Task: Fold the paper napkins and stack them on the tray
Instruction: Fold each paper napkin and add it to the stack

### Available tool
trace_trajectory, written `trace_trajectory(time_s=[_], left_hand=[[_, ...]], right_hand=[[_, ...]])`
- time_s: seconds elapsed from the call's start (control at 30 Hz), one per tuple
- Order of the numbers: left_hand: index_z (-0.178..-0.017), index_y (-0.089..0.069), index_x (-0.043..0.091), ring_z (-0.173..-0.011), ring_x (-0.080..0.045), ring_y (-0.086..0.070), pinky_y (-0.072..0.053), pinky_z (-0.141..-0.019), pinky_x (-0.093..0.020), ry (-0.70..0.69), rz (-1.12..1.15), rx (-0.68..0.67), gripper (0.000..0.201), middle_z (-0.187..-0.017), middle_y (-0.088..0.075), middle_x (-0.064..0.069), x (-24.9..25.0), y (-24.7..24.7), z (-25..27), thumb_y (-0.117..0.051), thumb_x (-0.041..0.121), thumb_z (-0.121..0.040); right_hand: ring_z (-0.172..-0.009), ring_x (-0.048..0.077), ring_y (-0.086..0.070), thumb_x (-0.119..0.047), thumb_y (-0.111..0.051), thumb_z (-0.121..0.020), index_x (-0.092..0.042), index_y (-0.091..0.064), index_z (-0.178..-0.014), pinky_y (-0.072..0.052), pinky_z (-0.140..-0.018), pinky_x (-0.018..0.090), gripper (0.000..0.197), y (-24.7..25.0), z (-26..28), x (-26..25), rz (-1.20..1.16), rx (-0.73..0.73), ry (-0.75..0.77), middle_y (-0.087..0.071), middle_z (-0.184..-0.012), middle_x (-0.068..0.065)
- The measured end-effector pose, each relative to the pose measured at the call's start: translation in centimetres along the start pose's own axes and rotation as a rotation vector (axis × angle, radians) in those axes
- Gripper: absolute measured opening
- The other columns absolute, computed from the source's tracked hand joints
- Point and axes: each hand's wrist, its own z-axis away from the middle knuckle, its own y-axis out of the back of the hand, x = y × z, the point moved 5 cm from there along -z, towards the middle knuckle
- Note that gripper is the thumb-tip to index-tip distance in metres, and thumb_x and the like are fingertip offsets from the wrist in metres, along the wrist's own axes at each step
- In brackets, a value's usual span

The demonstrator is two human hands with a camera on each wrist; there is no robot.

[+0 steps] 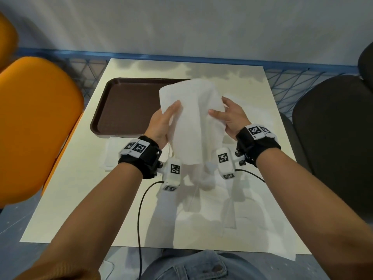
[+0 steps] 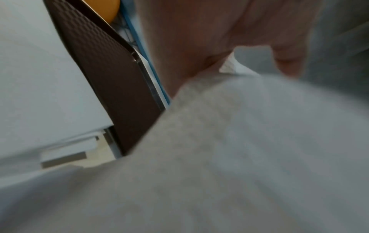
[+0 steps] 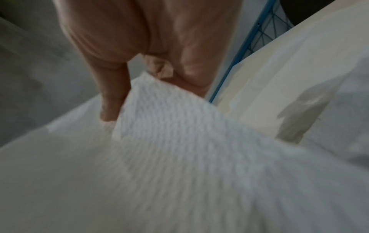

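Note:
A white paper napkin hangs in the air above the table, held up between both hands. My left hand grips its left side, thumb on the near face. My right hand pinches its right side, thumb across the front. Close up, the left wrist view shows the napkin under my left hand; the right wrist view shows the napkin pinched in my right hand. A brown tray lies on the table to the left, its right end hidden behind the napkin. More white napkins lie flat on the table below.
The cream table has a folded white napkin near the tray's front edge. An orange chair stands at the left, a dark chair at the right. A blue wire fence runs behind the table.

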Motion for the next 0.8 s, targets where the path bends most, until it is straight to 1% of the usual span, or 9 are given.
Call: trace_trajectory(time_s=[0.1,0.17,0.3,0.37,0.47,0.53,0.6,0.67,0.8], left_hand=[[-0.114,-0.059,0.008,-0.087,-0.016,-0.069,-0.057,-0.075,-0.029,-0.027,-0.035,-0.090,0.027,-0.098,-0.073,-0.001,-0.5,0.3,0.1,-0.060,0.002,-0.088],[-0.112,-0.061,0.009,-0.087,-0.015,-0.070,-0.057,-0.073,-0.027,-0.026,-0.045,-0.114,0.027,-0.097,-0.073,0.000,-0.8,0.0,0.0,-0.059,-0.001,-0.087],[-0.123,-0.055,0.003,-0.092,-0.018,-0.068,-0.056,-0.081,-0.030,-0.012,-0.056,-0.163,0.032,-0.106,-0.070,-0.006,-1.8,-2.4,-0.1,-0.055,-0.001,-0.091],[-0.126,-0.051,0.001,-0.096,-0.019,-0.066,-0.054,-0.087,-0.032,-0.021,-0.084,-0.161,0.034,-0.113,-0.065,-0.011,-2.5,-3.5,-0.1,-0.053,-0.002,-0.092],[-0.124,-0.052,0.002,-0.100,-0.022,-0.064,-0.052,-0.092,-0.035,-0.041,-0.113,-0.104,0.033,-0.120,-0.062,-0.015,-3.3,-4.4,0.0,-0.054,-0.002,-0.092],[-0.120,-0.054,0.005,-0.102,-0.023,-0.063,-0.051,-0.094,-0.039,-0.050,-0.118,-0.045,0.030,-0.119,-0.064,-0.013,-3.7,-4.3,-0.1,-0.056,-0.001,-0.091],[-0.119,-0.054,0.006,-0.102,-0.025,-0.064,-0.051,-0.093,-0.041,-0.050,-0.106,-0.022,0.031,-0.116,-0.065,-0.012,-3.8,-4.1,0.0,-0.059,0.000,-0.090],[-0.121,-0.052,0.005,-0.100,-0.024,-0.066,-0.053,-0.089,-0.040,-0.046,-0.079,-0.020,0.035,-0.113,-0.067,-0.011,-3.8,-4.0,0.2,-0.062,0.001,-0.088],[-0.127,-0.043,0.017,-0.103,-0.014,-0.061,-0.048,-0.089,-0.034,-0.180,-0.265,0.106,0.061,-0.112,-0.063,0.000,-2.1,-2.7,0.9,-0.077,0.024,-0.077]], right_hand=[[-0.089,0.021,-0.066,-0.001,-0.068,-0.078,-0.004,-0.042,-0.133,-0.055,-0.084,0.035,0.060,1.3,0.2,-0.6,-0.066,0.035,0.046,-0.066,-0.103,0.007],[-0.097,0.024,-0.065,-0.013,-0.073,-0.075,-0.002,-0.043,-0.132,-0.053,-0.091,0.040,0.066,1.6,0.5,-0.5,-0.028,0.055,0.041,-0.065,-0.110,0.010],[-0.132,0.029,-0.040,-0.046,-0.047,-0.093,-0.009,-0.013,-0.149,-0.032,-0.111,0.041,0.075,0.3,0.9,0.4,0.625,0.050,-0.080,-0.036,-0.148,0.013],[-0.128,0.030,-0.044,-0.054,-0.027,-0.096,-0.010,-0.027,-0.145,-0.037,-0.104,0.037,0.066,-1.4,1.8,0.0,0.752,-0.025,-0.052,-0.044,-0.141,0.015],[-0.093,0.025,-0.062,-0.057,-0.008,-0.096,-0.006,-0.061,-0.114,-0.052,-0.077,0.030,0.076,-1.4,3.2,-0.4,0.309,0.090,-0.113,-0.066,-0.100,0.013],[-0.088,0.021,-0.066,-0.063,-0.012,-0.093,-0.013,-0.067,-0.097,-0.055,-0.075,0.028,0.074,-1.0,3.5,-0.5,0.151,0.073,-0.107,-0.069,-0.091,0.007],[-0.091,0.017,-0.067,-0.062,-0.033,-0.091,-0.023,-0.067,-0.092,-0.055,-0.081,0.030,0.051,-1.1,3.8,-0.9,0.240,-0.012,-0.035,-0.071,-0.095,0.000],[-0.096,0.020,-0.065,-0.046,-0.053,-0.090,-0.020,-0.064,-0.096,-0.052,-0.088,0.034,0.029,-0.8,3.6,-1.0,0.403,-0.044,0.021,-0.068,-0.102,0.000],[-0.090,0.025,-0.064,-0.030,-0.048,-0.096,-0.006,-0.064,-0.101,-0.050,-0.085,0.036,0.029,0.0,3.9,-2.1,0.592,0.003,0.136,-0.066,-0.096,0.008]])
